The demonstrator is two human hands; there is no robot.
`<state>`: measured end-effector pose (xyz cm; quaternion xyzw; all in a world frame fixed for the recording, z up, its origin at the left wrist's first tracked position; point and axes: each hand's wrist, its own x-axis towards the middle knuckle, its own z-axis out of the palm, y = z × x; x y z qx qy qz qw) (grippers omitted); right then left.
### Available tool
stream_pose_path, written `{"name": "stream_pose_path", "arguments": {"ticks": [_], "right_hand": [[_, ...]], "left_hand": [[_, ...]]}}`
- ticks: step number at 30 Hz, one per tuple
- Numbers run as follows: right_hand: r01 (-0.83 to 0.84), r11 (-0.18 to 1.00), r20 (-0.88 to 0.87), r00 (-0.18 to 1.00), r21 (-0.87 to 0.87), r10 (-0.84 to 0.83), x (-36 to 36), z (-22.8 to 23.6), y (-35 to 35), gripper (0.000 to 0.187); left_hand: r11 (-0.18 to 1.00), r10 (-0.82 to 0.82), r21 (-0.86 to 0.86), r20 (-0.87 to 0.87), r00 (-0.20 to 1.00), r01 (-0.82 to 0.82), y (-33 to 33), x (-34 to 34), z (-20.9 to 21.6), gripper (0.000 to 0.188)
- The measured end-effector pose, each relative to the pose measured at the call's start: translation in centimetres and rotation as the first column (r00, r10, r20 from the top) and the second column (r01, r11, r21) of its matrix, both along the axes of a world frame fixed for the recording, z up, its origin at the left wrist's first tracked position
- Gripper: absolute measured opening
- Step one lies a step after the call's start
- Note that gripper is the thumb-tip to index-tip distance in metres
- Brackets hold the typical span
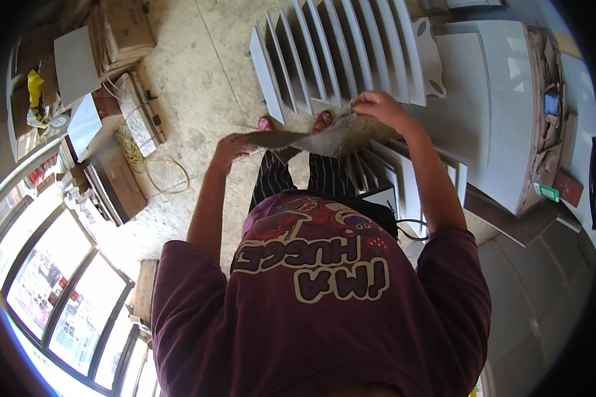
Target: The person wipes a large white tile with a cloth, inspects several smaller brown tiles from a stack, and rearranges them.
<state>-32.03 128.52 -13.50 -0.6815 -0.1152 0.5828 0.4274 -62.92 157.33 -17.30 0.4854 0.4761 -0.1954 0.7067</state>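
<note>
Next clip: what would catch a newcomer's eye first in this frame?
At centre, the left hand and right hand hold a grey cloth stretched between them. Just beyond, white slatted panels lie on the concrete floor. Cardboard boxes and a yellow cord sit at left.

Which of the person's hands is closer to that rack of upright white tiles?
Right. The right hand, gripping one end of the grey cloth, is up against the white tile rack. The left hand holds the cloth's other end, off to the rack's side over the floor.
</note>
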Motion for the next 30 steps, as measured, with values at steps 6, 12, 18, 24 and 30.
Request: {"name": "stream_pose_path", "arguments": {"ticks": [6,12,18,24,30], "right_hand": [[0.192,0.951,0.186,0.953,0.24,-0.239,3.7,5.7,5.8,0.02],[0.387,0.895,0.185,0.884,0.223,-0.429,4.0,1.7,7.6,0.021],[0.373,0.927,0.182,0.915,-0.045,-0.359,1.3,-5.5,4.3,0.022],[-0.149,0.964,0.028,0.987,-0.221,0.16,-0.8,-5.7,-3.8,0.021],[0.099,0.982,-0.07,0.991,-0.161,-0.111,0.2,-0.8,-6.5,0.018]], "left_hand": [[0.967,0.156,0.163,0.241,0.958,-0.198,6.4,5.7,2.8,0.022],[0.936,0.347,-0.039,0.255,0.902,-0.349,7.8,8.9,-2.6,0.025],[0.961,0.272,-0.032,-0.027,0.962,-0.273,1.3,7.9,-8.6,0.03],[0.972,-0.213,-0.133,-0.139,0.967,0.195,-5.5,1.7,-6.5,0.025],[0.981,-0.135,-0.146,-0.028,0.99,0.13,-5.4,-0.1,-0.5,0.022]]}}
